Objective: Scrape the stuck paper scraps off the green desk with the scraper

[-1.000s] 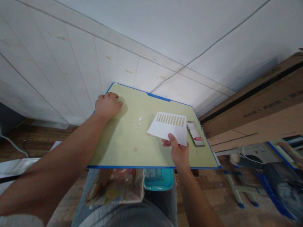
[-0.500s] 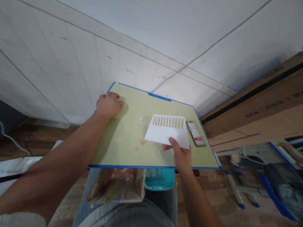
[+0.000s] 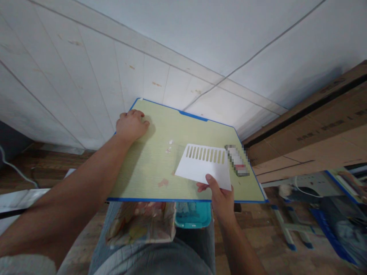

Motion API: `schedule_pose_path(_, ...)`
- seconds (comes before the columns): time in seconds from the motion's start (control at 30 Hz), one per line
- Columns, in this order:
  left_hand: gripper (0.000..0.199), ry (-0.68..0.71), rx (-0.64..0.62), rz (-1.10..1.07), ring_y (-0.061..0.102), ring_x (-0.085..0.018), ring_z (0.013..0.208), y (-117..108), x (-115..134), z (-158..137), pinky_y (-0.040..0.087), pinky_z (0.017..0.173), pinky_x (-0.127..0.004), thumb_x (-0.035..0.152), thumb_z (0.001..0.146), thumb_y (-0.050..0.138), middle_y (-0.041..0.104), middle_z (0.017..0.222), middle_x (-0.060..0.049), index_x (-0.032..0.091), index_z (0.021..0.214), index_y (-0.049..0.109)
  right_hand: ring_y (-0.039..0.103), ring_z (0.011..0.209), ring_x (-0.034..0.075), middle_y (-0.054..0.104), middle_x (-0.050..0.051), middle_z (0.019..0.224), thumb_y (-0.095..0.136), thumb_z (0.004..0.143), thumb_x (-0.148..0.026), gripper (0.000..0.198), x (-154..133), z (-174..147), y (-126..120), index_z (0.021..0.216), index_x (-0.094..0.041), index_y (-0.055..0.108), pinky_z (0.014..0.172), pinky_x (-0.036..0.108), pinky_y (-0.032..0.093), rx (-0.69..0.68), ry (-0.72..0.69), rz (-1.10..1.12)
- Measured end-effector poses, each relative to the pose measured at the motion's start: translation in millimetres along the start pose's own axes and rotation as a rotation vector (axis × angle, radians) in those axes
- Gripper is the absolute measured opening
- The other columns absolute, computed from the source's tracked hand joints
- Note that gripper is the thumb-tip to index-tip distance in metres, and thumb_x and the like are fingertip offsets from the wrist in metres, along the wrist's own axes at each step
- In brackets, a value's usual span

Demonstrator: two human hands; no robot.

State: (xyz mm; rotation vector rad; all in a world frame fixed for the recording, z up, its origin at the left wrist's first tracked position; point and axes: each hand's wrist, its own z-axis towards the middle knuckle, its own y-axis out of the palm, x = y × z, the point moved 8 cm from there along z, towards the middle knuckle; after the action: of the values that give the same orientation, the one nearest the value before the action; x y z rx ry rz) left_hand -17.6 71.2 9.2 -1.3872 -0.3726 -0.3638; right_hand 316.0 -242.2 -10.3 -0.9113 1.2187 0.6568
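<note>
Two hands are at work in the one head view we have. Our left hand (image 3: 130, 126) lies curled, knuckles up, on the far left corner of the green bench (image 3: 149, 172), pressing it steady; what its grip closes on, if anything, we cannot tell. Our right hand (image 3: 220, 193) has its grip clamped on the near edge of a white plastic scraper (image 3: 204, 166), thumb on top, the slotted end pointing away from us and the blade tilted low over the bench top. A few pale scraps (image 3: 169, 146) lie just beyond the scraper's left corner, and a pinkish patch (image 3: 163, 183) sits nearer us, towards the front edge. A small blurred packet (image 3: 236, 160) rests just beside the scraper on the right.

We judge the step in hand to be scraping residue off the surface. The next stroke calls for the blade edge laid flat against the top and drawn across the pinkish patch, with the left hand bracing the bench.
</note>
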Motion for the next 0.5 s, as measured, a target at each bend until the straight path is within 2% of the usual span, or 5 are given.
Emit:
schedule_pose_path(0.13, 0.062, -0.004, -0.002, -0.02, 0.062, -0.054, 0.169, -2.1, 1.4, -0.9, 0.055, 0.141, -0.07, 0.049, 0.109, 0.07, 0.077, 0.179, -0.02, 0.026, 0.166, 0.083, 0.093, 0.073, 0.036, 0.092, 0.012, 0.076, 0.096, 0.107, -0.071, 0.058, -6.1, -15.7, 4.0, 0.07, -0.027, 0.088, 0.079, 0.047, 0.08, -0.048, 0.068, 0.018)
schedule_pose_path(0.3, 0.064, -0.007, -0.019, -0.014, 0.061, -0.055, 0.171, -3.0, 1.7, -1.7, 0.054, 0.142, -0.071, 0.049, 0.109, 0.068, 0.075, 0.182, -0.021, 0.025, 0.167, 0.081, 0.095, 0.075, 0.036, 0.092, 0.012, 0.076, 0.098, 0.106, -0.071, 0.058, -10.8, -29.0, 14.1, 0.07, -0.027, 0.086, 0.08, 0.046, 0.081, -0.028, 0.108, 0.063)
schedule_pose_path(0.37, 0.063, -0.01, -0.018, -0.015, 0.061, -0.054, 0.171, -2.9, 1.4, -2.0, 0.054, 0.142, -0.07, 0.047, 0.11, 0.067, 0.075, 0.183, -0.021, 0.025, 0.167, 0.081, 0.096, 0.078, 0.037, 0.091, 0.012, 0.074, 0.099, 0.104, -0.074, 0.057, -6.4, -29.6, 20.7, 0.074, -0.026, 0.089, 0.081, 0.045, 0.082, -0.039, 0.13, 0.088)
schedule_pose_path(0.5, 0.062, -0.005, -0.011, -0.005, 0.063, -0.053, 0.17, -1.0, 1.0, -1.8, 0.054, 0.143, -0.068, 0.045, 0.111, 0.065, 0.074, 0.183, -0.021, 0.023, 0.167, 0.08, 0.095, 0.071, 0.037, 0.091, 0.012, 0.074, 0.103, 0.097, -0.078, 0.057, 4.6, -28.4, 29.2, 0.088, -0.022, 0.095, 0.074, 0.044, 0.081, -0.075, 0.161, 0.132)
